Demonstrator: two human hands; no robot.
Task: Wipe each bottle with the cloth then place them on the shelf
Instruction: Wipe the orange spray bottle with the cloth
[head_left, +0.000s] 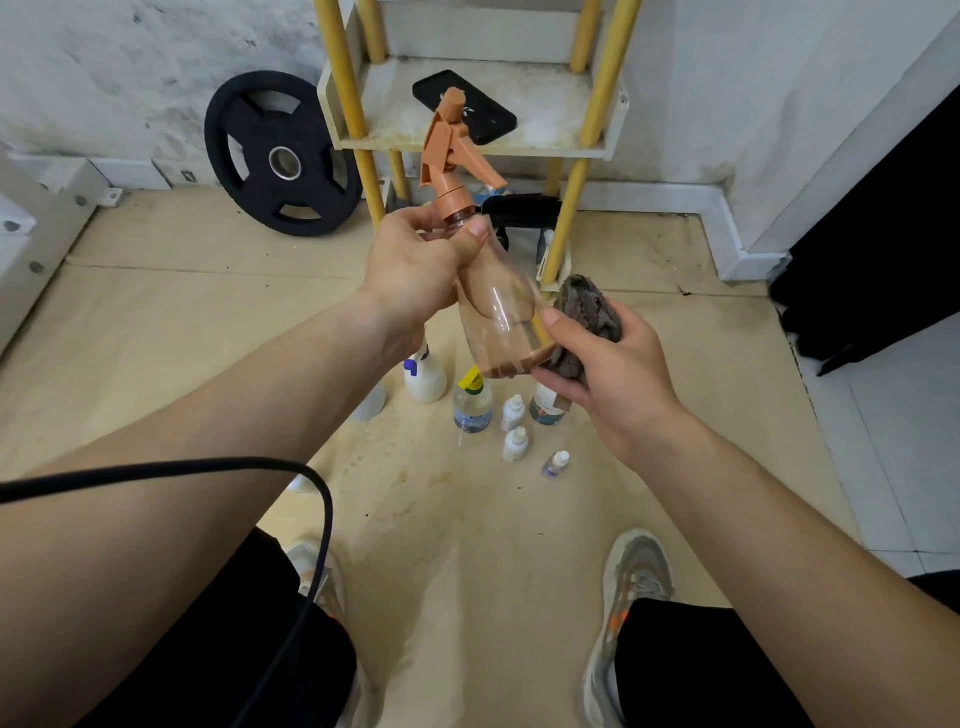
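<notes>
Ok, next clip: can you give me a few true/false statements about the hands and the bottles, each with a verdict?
1. The left hand grips the spray bottle near its neck. True.
2. The right hand holds nothing. False: it holds the cloth at the bottle's lower side.
3. The spray bottle stands on the shelf. False: it is held in the air; that tier holds a black phone.
4. Several small bottles stand on the floor. True.
5. The weight plate lies flat. False: it leans against the wall.
</notes>
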